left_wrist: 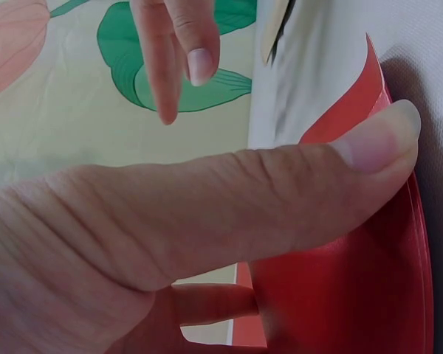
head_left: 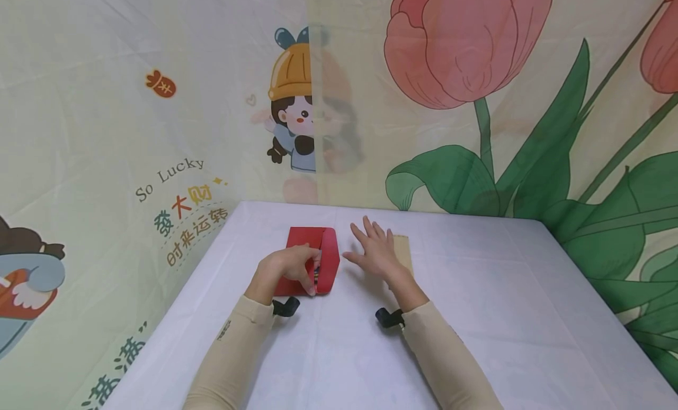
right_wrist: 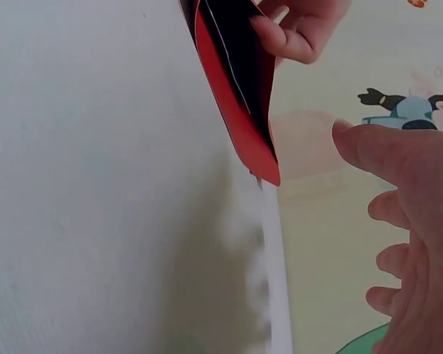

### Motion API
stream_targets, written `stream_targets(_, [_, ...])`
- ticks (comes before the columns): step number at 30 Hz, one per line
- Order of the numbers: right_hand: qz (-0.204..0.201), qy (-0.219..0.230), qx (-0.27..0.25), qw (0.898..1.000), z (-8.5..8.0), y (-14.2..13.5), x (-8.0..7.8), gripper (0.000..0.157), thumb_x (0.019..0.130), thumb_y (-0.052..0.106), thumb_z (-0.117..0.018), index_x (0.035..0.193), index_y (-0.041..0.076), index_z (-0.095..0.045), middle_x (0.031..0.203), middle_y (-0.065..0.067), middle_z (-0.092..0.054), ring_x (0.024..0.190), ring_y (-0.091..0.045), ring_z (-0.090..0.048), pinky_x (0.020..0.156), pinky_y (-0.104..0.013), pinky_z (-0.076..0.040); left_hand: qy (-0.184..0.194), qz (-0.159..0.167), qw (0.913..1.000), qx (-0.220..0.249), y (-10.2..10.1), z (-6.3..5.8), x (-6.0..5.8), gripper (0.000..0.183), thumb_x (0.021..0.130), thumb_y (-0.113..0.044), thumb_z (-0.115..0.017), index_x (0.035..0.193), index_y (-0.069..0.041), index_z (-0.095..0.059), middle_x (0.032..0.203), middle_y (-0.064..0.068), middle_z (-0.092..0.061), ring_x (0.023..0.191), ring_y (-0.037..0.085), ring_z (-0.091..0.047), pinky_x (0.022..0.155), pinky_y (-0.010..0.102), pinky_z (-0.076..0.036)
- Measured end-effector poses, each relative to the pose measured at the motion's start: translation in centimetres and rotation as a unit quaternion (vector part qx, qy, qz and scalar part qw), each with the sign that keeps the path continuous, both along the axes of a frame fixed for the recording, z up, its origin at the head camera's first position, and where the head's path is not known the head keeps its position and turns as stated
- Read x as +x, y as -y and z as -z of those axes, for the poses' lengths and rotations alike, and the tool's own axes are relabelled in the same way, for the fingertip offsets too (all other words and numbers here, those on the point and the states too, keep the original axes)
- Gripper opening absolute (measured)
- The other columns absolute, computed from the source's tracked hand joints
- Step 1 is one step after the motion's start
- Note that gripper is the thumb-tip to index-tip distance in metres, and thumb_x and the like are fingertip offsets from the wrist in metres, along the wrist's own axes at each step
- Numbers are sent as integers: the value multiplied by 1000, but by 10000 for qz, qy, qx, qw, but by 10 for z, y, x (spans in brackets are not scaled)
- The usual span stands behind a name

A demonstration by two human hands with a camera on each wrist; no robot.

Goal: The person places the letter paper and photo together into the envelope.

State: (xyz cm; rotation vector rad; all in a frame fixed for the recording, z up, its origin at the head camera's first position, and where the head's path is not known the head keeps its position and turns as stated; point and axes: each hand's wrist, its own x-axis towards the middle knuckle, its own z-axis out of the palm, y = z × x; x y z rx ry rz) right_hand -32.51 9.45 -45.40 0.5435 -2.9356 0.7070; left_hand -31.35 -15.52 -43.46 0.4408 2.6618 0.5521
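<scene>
A red paper envelope (head_left: 331,257) lies on the table with its flap folded back to the right. My left hand (head_left: 286,264) holds it at the mouth, thumb at the near end and other fingers farther up. In the left wrist view the thumb lies across the envelope's edge (left_wrist: 340,295). From the right wrist view the envelope's mouth (right_wrist: 260,151) gapes, dark inside, with a thin pale edge showing within. To the right of the envelope hovers my right hand (head_left: 375,252), fingers spread and holding nothing.
A flat beige strip (head_left: 402,250), partly hidden by the right hand, lies on the white-covered table (head_left: 477,316). Printed curtains (head_left: 349,186) with tulips and cartoon figures hang behind and to the sides. Each wrist bears a black camera mount (head_left: 391,317).
</scene>
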Motion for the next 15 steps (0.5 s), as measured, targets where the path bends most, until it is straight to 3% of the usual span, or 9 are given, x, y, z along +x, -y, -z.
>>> stream_targets(15, [387,297,5,9988,-2,-24,-4,83,96,54,-68,164,24,-32,176,-13,-8,161,-42,-10,126,-66,2,16,16,10000,31,0,0,1,48,67,-29,-99,95,-21,-61,160,17,-43,137,32,-43,75,36,-57])
